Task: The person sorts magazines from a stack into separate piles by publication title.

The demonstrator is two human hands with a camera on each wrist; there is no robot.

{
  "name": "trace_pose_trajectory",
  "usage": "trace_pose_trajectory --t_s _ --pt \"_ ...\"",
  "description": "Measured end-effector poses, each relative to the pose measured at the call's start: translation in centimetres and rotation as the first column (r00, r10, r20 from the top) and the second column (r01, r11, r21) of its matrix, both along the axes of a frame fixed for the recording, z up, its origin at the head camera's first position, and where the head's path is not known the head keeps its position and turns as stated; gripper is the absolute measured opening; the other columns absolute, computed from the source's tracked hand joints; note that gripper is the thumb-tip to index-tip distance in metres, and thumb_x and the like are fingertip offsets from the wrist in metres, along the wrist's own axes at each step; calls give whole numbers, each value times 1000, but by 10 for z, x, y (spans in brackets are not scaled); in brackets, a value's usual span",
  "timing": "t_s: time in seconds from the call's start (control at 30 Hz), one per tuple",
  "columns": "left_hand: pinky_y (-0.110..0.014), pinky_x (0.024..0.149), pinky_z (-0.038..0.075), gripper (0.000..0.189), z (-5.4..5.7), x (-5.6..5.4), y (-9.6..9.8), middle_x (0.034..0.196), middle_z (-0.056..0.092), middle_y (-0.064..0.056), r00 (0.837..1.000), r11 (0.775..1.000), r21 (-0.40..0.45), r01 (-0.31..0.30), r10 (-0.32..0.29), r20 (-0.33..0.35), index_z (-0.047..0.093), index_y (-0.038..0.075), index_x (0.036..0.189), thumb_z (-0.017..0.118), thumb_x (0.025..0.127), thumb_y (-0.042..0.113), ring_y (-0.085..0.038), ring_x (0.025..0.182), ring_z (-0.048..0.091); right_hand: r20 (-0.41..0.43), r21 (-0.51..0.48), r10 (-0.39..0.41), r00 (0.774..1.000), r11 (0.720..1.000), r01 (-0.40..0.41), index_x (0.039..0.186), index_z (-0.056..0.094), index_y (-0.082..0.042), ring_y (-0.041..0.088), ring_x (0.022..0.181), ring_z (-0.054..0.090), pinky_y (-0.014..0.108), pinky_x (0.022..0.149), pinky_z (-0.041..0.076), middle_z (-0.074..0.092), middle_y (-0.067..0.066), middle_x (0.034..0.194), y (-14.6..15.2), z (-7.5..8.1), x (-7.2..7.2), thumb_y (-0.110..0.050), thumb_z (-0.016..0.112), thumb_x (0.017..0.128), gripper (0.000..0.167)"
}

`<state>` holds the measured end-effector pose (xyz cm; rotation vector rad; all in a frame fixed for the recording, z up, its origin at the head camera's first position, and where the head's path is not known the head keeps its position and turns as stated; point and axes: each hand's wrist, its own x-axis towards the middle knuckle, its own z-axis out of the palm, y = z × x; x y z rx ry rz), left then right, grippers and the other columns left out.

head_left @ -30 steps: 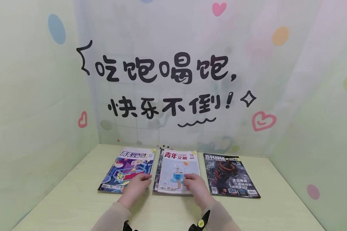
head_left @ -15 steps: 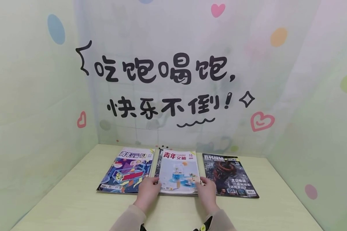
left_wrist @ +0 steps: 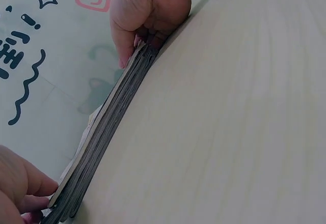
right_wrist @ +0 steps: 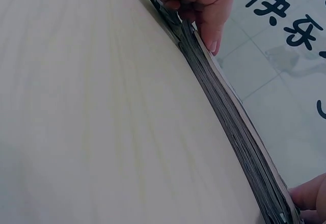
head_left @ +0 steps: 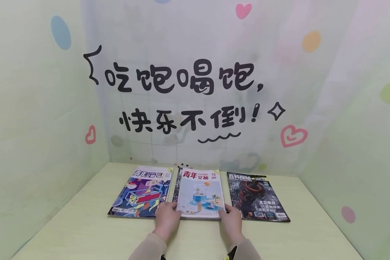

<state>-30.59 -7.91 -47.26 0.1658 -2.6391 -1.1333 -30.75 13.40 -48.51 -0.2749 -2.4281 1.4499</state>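
In the head view a stack of magazines (head_left: 199, 193) lies in the middle of the table, a pale cover with a beach picture on top. At its near left corner, my left hand (head_left: 167, 218) grips the edge, thumb on the top cover. My right hand (head_left: 230, 220) holds the near right corner in the same way. The left wrist view looks along the stack's layered edge (left_wrist: 109, 127), with the left hand (left_wrist: 23, 188) at lower left and the right hand (left_wrist: 150, 10) at the top. Fingers under the thumbs are partly hidden.
A purple magazine (head_left: 146, 193) lies to the left of the stack and a dark magazine (head_left: 256, 198) to the right. The pale wooden table (head_left: 94, 231) is walled in by a printed backdrop (head_left: 195, 151) behind and at both sides.
My left hand has come right from over the purple magazine to the stack's left corner. The right hand has shifted from the cover to the right corner. The stack looks nearly unmoved.
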Motion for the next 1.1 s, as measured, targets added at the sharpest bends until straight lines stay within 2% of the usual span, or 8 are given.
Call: trace_pose_trajectory --t_s 0.17,0.43,0.67,0.87,1.0,1.1 --pt "-57 95 37 35 0 2 1 115 55 -26 1000 1000 -7 -10 10 -1 68 -5 112 68 82 12 -46 109 46 -4 -19 -2 1000 1000 2 118 59 16 46 114 51 54 95 45 59 32 115 -1 -1 1 -6 61 86 38" --pt "-59 98 36 35 3 6 1 118 54 -26 999 999 41 -12 10 51 68 -4 112 69 81 11 -46 111 46 29 -92 8 1000 996 -5 121 56 15 43 118 51 54 98 43 59 30 119 -3 2 7 -4 58 86 40" --pt "-58 104 33 37 2 14 -1 121 50 -29 998 993 116 20 -28 62 64 -9 115 65 82 7 -48 119 43 -11 -86 8 1000 996 -9 120 57 15 43 113 53 54 95 44 58 31 116 -2 5 19 -3 59 84 41" --pt "-57 104 35 37 -2 17 -1 121 49 -30 998 986 162 36 -43 41 63 -10 117 66 83 6 -47 119 45 4 -77 -5 1000 997 5 121 57 14 49 121 45 58 101 37 55 33 122 -2 8 26 -4 60 85 41" --pt "-58 106 31 38 -4 19 -3 127 45 -32 998 979 198 43 -51 32 63 -10 117 66 83 4 -51 125 38 9 -72 -15 1000 997 15 120 59 13 48 123 44 59 103 34 56 31 123 -2 8 29 -3 60 84 39" --pt "-59 108 26 38 -3 20 -4 132 41 -34 997 973 228 43 -56 49 62 -9 119 66 83 4 -53 130 30 0 -95 -21 1000 995 21 118 60 13 47 123 45 58 104 34 57 31 123 -1 9 31 -1 59 83 38"
